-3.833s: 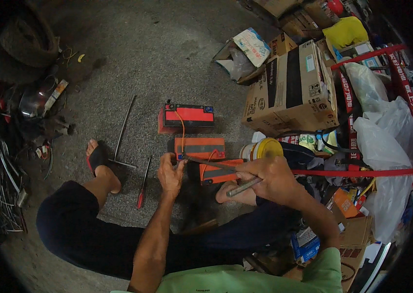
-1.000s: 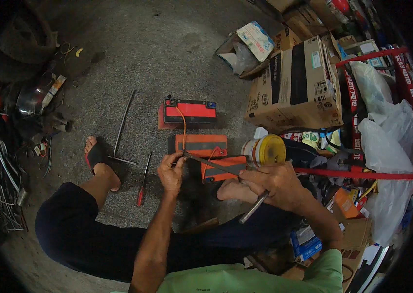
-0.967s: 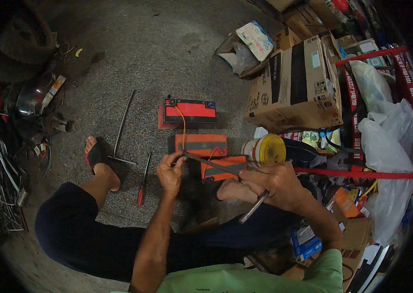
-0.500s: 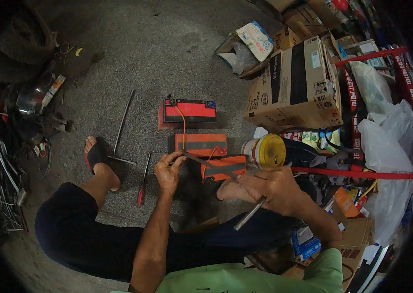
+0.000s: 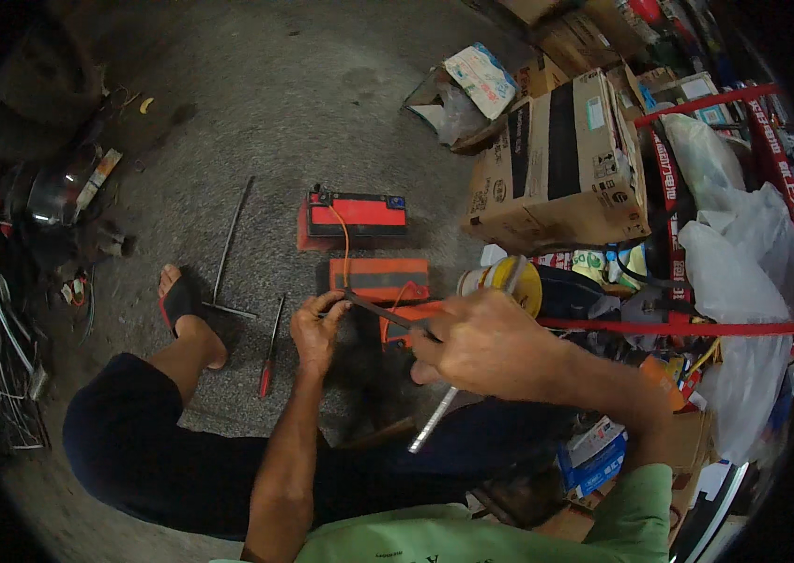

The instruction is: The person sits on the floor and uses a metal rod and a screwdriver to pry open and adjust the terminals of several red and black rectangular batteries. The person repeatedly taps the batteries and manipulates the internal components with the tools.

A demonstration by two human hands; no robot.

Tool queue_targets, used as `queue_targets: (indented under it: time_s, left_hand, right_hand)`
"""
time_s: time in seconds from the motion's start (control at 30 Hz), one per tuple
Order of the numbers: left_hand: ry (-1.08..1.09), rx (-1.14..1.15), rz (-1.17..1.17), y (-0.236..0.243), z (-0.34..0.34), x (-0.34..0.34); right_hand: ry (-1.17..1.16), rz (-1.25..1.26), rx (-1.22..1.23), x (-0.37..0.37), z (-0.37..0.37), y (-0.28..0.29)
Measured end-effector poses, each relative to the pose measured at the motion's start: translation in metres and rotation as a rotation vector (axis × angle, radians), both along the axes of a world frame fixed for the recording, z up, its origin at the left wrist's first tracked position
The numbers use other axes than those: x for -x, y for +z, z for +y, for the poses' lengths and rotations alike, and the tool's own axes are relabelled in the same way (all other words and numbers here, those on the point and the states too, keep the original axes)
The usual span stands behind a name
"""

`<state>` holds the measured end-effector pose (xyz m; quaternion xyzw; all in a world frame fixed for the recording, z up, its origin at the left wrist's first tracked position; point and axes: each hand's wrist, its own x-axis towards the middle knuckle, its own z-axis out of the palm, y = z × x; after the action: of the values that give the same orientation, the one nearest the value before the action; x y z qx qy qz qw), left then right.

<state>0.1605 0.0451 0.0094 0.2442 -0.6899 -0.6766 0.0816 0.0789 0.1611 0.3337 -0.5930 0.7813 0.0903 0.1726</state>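
Observation:
My left hand [image 5: 313, 328] is closed in a pinch where an orange wire [image 5: 346, 249] meets a dark flat strip [image 5: 378, 310]. The wire runs up to a terminal of the red-and-black battery [image 5: 358, 215]. The strip stretches from these fingers to my right hand [image 5: 491, 347], which is closed around a silver metal rod [image 5: 433, 422]. Rod ends show above and below the fist. Below the red battery lies an orange-and-grey battery [image 5: 378, 266]; a second orange battery [image 5: 397, 324] with an orange lead is partly covered by the strip and right hand.
A screwdriver [image 5: 266, 378] and a T-shaped metal bar [image 5: 233, 235] lie left of the batteries. Right of them stand a yellow-lidded tub [image 5: 526, 286] and a large cardboard box [image 5: 557, 169]. Red straps [image 5: 697, 328] and plastic bags [image 5: 744, 253] crowd the right side; scrap wires [image 5: 3, 357] lie far left.
My right hand has moved slightly left and up, and the rod in it has swung steeper. My left hand keeps its pinch. The whole view has shifted slightly.

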Motion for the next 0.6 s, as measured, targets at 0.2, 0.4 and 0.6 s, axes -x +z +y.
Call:
queue_targets:
  time_s: [0.2, 0.4, 0.6]
  left_hand:
    - [-0.026, 0.048, 0.04, 0.005, -0.002, 0.002]
    - [-0.022, 0.111, 0.072, 0.004, 0.0, 0.0]
    - [0.018, -0.018, 0.078, -0.001, 0.007, 0.001]
  right_hand:
    - [-0.012, -0.162, -0.076, 0.035, -0.031, 0.005]
    - [-0.12, -0.182, -0.267, 0.031, -0.016, 0.008]
    - [-0.143, -0.163, -0.033, 0.027, -0.01, 0.0]
